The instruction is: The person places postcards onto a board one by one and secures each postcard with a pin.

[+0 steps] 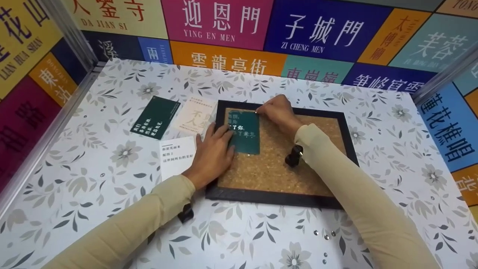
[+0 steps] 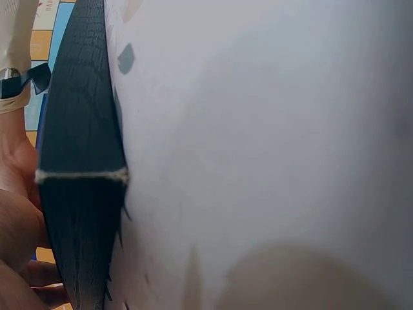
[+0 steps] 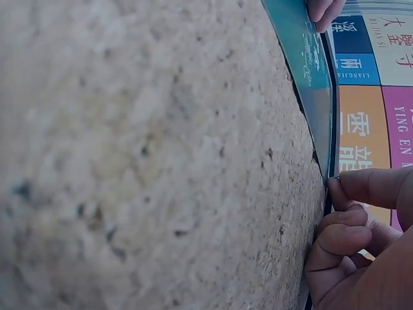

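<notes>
A dark green card (image 1: 249, 134) with pale writing lies on the cork board (image 1: 276, 175), near its upper left corner. The board's black frame (image 1: 261, 195) surrounds the cork; its corner fills part of the left wrist view. My left hand (image 1: 213, 155) rests over the left side of the frame, its fingertips on the card's left edge. At the card's upper right corner, my right hand (image 1: 278, 114) pinches a small silver thumbtack (image 3: 334, 177) between thumb and index finger. The right wrist view shows those fingertips close against the cork and the card corner.
Left of the board lie another green card (image 1: 156, 117), a cream card (image 1: 194, 116) and a white card (image 1: 175, 155), partly under my left hand. Several silver tacks (image 1: 326, 237) lie on the flowered tabletop (image 1: 123, 209) near the front. Colourful printed panels (image 1: 220, 22) stand behind.
</notes>
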Available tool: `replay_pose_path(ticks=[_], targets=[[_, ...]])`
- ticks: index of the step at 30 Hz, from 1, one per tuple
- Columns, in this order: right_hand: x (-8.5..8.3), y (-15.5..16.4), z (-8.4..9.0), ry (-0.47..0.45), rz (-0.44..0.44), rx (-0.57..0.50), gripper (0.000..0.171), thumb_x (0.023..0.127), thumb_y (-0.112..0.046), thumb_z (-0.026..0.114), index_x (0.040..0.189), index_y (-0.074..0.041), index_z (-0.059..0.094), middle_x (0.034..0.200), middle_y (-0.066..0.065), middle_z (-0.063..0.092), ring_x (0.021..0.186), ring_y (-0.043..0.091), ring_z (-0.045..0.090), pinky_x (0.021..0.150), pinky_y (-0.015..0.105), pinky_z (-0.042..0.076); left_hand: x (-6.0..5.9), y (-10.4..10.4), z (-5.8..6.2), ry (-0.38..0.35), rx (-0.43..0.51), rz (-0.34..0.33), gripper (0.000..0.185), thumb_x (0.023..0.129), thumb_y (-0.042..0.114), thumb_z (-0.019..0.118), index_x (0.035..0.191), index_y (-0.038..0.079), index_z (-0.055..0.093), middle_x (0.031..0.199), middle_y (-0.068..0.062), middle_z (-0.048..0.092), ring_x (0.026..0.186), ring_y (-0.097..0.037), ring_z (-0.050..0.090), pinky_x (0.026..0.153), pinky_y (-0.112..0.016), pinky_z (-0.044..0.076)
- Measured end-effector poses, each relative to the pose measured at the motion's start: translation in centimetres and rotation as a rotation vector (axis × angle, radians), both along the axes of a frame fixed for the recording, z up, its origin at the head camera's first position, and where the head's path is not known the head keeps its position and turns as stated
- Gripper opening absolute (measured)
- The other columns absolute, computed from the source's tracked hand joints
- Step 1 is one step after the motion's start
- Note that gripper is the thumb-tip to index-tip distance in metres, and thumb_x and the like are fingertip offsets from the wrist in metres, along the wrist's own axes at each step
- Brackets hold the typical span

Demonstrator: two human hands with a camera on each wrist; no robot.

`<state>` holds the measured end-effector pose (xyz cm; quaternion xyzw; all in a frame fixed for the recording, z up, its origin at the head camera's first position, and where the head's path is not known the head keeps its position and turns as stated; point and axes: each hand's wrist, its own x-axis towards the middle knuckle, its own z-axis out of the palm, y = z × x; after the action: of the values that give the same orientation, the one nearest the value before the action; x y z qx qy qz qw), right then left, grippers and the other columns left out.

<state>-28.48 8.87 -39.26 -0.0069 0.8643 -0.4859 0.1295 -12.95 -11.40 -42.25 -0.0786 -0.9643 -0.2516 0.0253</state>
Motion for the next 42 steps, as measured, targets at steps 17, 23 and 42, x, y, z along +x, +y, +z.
replay_pose_path(ticks=[17,23,42], targets=[[-0.74,-0.57,0.2,-0.032,-0.068,0.043,0.049,0.092,-0.004,0.079,0.056,-0.016,0.048,0.056,-0.007,0.039,0.051,0.01,0.037,0.051,0.026,0.032,0.13,0.01,-0.12,0.063,-0.009,-0.014,0.046,0.11,0.02,0.066,0.153,0.002,0.063,0.164,-0.015,0.054,0.161,-0.046,0.033,0.118,-0.084,0.029],[-0.72,-0.34,0.26,-0.048,-0.056,0.032,0.049,0.093,-0.004,0.079,0.057,-0.017,0.049,0.056,-0.006,0.04,0.051,0.011,0.039,0.05,0.027,0.033,0.05,0.09,-0.21,0.064,-0.014,-0.01,0.046,0.11,0.02,0.066,0.153,0.002,0.063,0.164,-0.014,0.054,0.161,-0.046,0.033,0.118,-0.082,0.03],[0.09,-0.48,-0.09,0.132,0.068,0.2,0.038,0.094,-0.003,0.075,0.061,-0.011,0.06,0.059,-0.004,0.051,0.059,0.012,0.05,0.06,0.026,0.042,0.15,0.08,-0.16,0.065,-0.008,-0.008,0.046,0.11,0.02,0.067,0.152,0.002,0.064,0.165,-0.014,0.053,0.16,-0.047,0.033,0.118,-0.083,0.029]])
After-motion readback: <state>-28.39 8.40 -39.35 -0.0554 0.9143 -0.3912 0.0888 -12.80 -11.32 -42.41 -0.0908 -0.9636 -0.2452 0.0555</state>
